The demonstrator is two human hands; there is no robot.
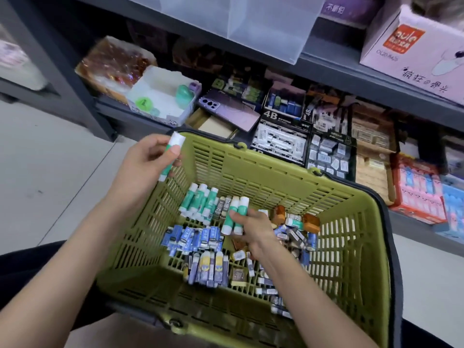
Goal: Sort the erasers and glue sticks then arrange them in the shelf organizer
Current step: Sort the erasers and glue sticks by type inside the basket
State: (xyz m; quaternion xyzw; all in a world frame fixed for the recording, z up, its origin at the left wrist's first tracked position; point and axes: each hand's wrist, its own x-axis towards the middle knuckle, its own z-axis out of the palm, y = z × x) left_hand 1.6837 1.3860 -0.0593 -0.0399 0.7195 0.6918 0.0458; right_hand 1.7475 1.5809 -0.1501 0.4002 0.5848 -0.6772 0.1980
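A green plastic basket (pixel 346 247) sits on my lap, holding sorted heaps. My left hand (pixel 148 167) grips one green-and-white glue stick (pixel 173 151) above the basket's left rim. Inside the basket, my right hand (pixel 253 229) holds two green-and-white glue sticks (pixel 236 217). A bunch of the same glue sticks (pixel 200 204) lies at the back of the basket floor. Blue erasers (pixel 193 238) lie in front of them, and purple-and-yellow glue sticks (pixel 211 268) nearer me. Mixed erasers (pixel 293 237) are scattered to the right.
A dark metal shelf (pixel 351 69) stands behind the basket. Its low level carries 4B eraser boxes (pixel 281 136), a white box with green items (pixel 163 96), a purple phone (pixel 228 110) and pink packs (pixel 416 192). A clear bin (pixel 266 28) sits above. Grey floor lies to the left.
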